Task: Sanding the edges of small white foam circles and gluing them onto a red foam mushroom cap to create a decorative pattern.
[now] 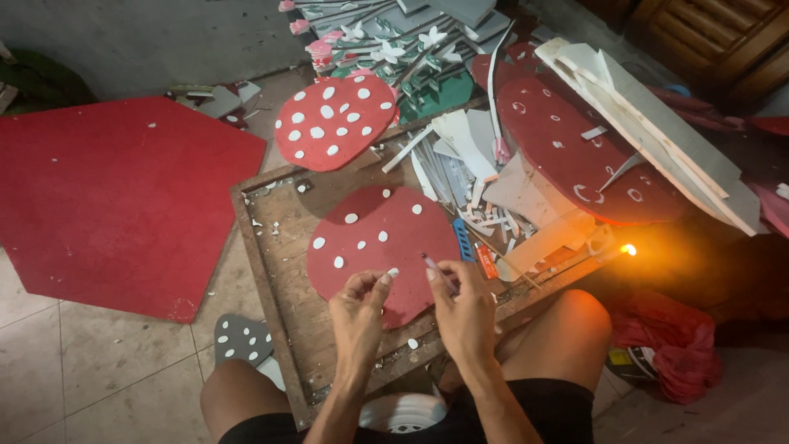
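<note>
My left hand (359, 306) pinches a small white dot (392, 272) between thumb and fingertips, just above the near edge of the red mushroom cap (374, 247) lying flat on the wooden board (275, 271) across my knees. My right hand (462, 308) is closed around a thin stick (433, 265), its tip pointing up and left, close to the dot. The cap already carries several white spots on its left half. A few loose white bits lie on the board near my wrists. A blue cutter (463, 239) and an orange lighter (486, 261) rest just right of the cap. Farther right a small flame (629, 249) burns. Beyond the board sits a finished spotted cap (333, 122), and a large red sheet (115, 197) covers the floor to the left.
</note>
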